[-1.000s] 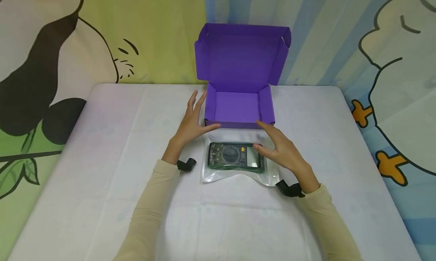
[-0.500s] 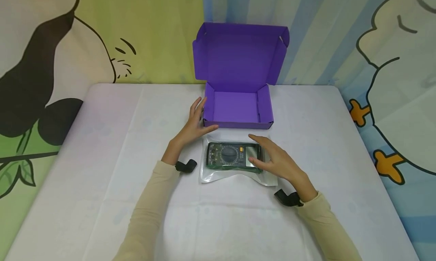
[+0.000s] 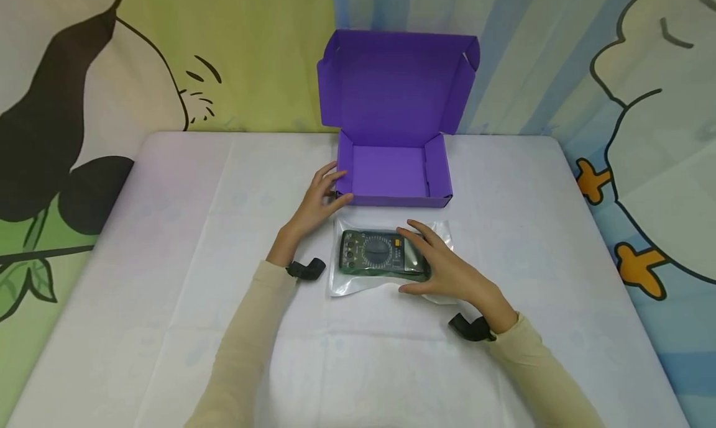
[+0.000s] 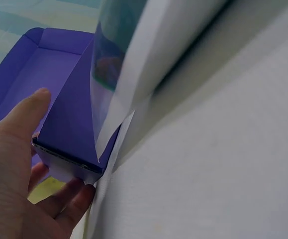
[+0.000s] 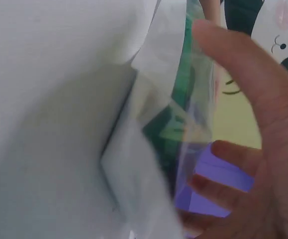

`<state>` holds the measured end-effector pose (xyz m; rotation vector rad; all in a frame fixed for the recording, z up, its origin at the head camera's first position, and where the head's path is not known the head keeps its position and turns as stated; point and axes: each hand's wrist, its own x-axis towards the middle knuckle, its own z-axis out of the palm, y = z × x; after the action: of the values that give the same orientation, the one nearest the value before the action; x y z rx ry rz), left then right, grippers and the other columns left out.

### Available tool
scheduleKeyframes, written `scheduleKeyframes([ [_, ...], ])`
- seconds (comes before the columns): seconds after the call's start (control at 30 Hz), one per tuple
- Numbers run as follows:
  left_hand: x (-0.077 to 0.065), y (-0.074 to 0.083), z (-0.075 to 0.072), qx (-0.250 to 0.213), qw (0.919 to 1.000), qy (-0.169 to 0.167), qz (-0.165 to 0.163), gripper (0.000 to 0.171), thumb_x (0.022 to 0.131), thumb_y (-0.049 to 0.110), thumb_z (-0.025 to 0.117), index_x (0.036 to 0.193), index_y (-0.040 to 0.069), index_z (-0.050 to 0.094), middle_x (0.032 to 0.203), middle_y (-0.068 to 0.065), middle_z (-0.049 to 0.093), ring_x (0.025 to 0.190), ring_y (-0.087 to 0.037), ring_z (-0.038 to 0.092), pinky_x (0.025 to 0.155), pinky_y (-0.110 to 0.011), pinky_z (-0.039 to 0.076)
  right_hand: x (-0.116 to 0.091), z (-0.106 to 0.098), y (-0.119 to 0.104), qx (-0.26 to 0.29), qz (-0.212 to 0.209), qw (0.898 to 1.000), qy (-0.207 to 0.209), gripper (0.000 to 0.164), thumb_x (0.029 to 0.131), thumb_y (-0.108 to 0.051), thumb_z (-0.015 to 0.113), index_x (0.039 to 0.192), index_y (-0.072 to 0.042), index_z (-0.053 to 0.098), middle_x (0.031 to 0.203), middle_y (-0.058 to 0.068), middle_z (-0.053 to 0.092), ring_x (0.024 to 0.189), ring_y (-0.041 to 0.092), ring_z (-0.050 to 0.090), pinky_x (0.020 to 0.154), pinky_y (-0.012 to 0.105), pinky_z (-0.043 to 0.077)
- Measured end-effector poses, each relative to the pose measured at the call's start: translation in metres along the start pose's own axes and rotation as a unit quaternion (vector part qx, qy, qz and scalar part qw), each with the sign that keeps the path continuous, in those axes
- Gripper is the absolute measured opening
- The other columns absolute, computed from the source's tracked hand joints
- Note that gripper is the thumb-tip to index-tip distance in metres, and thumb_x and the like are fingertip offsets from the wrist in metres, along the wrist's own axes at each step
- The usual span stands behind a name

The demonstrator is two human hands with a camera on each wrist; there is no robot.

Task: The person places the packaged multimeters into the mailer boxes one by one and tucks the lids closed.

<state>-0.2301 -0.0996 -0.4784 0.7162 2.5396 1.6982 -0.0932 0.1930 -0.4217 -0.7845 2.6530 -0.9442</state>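
Note:
A purple cardboard box (image 3: 394, 202) stands on the table with its lid raised at the back. My left hand (image 3: 313, 207) is at the box's front left corner, thumb by the front edge and fingers bent against the left wall, gripping that corner. In front of the box lies a digital multimeter (image 3: 371, 252) with a green rim, face up inside a clear plastic bag (image 3: 349, 286). My right hand (image 3: 447, 269) is spread over the bag's right end, thumb on the near side and fingers on the far side. It hides part of the meter's display; whether it touches the bag is unclear.
A white cloth covers the table (image 3: 224, 328). Behind it hangs a printed curtain (image 3: 268, 55) with cartoon animals. A black wrist camera (image 3: 306, 269) sits at the left wrist, another black camera (image 3: 471, 327) at the right.
My right hand has come left and down over the multimeter, its thumb dropping to the near side. My left hand's fingers have drawn in against the box corner. The box and meter stay put.

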Motion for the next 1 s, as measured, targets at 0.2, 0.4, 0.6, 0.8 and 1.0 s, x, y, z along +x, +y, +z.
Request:
scheduleKeyframes([
  [0.2, 0.000, -0.010, 0.001, -0.036, 0.9991, 0.018, 0.013, 0.052, 0.092, 0.009, 0.068, 0.140, 0.006, 0.050, 0.157, -0.002, 0.027, 0.118, -0.027, 0.053, 0.099, -0.038, 0.046, 0.008, -0.001, -0.008, -0.042, 0.020, 0.999, -0.023, 0.104, 0.074, -0.033, 0.086, 0.154, -0.012, 0.024, 0.151, 0.022, 0.028, 0.140, 0.043, 0.026, 0.108, 0.060, 0.033],
  [0.4, -0.003, -0.011, 0.006, -0.052, 0.9985, 0.014, 0.013, 0.052, 0.092, 0.004, 0.066, 0.141, 0.001, 0.048, 0.158, -0.010, 0.026, 0.127, -0.032, 0.047, 0.102, -0.046, 0.043, 0.013, 0.004, -0.016, -0.118, 0.050, 0.991, -0.027, 0.098, 0.074, -0.039, 0.085, 0.151, -0.008, 0.033, 0.144, 0.029, 0.038, 0.134, 0.051, 0.033, 0.106, 0.063, 0.033],
  [0.6, -0.006, 0.019, -0.001, -0.050, 0.9985, 0.008, 0.020, 0.050, 0.093, 0.002, 0.064, 0.139, -0.006, 0.046, 0.155, -0.021, 0.027, 0.129, -0.038, 0.046, 0.103, -0.049, 0.042, 0.018, 0.005, -0.018, -0.203, 0.066, 0.977, -0.022, 0.104, 0.072, -0.050, 0.083, 0.153, -0.013, 0.030, 0.146, 0.028, 0.038, 0.127, 0.050, 0.042, 0.095, 0.064, 0.041],
  [0.8, -0.007, 0.026, -0.004, -0.050, 0.9986, 0.004, 0.018, 0.049, 0.093, 0.002, 0.064, 0.139, -0.007, 0.046, 0.155, -0.023, 0.028, 0.131, -0.041, 0.044, 0.105, -0.052, 0.040, 0.024, 0.006, -0.015, -0.199, 0.071, 0.977, -0.019, 0.107, 0.068, -0.052, 0.085, 0.151, -0.006, 0.034, 0.141, 0.021, 0.045, 0.127, 0.045, 0.040, 0.105, 0.065, 0.028],
  [1.0, -0.010, 0.027, -0.007, -0.052, 0.9986, 0.004, 0.007, 0.049, 0.094, 0.003, 0.063, 0.139, -0.006, 0.046, 0.155, -0.022, 0.027, 0.131, -0.040, 0.044, 0.106, -0.051, 0.040, 0.029, 0.009, -0.010, -0.132, 0.066, 0.989, 0.001, 0.102, 0.061, -0.042, 0.092, 0.140, 0.001, 0.045, 0.132, 0.022, 0.049, 0.125, 0.045, 0.040, 0.106, 0.061, 0.027],
])
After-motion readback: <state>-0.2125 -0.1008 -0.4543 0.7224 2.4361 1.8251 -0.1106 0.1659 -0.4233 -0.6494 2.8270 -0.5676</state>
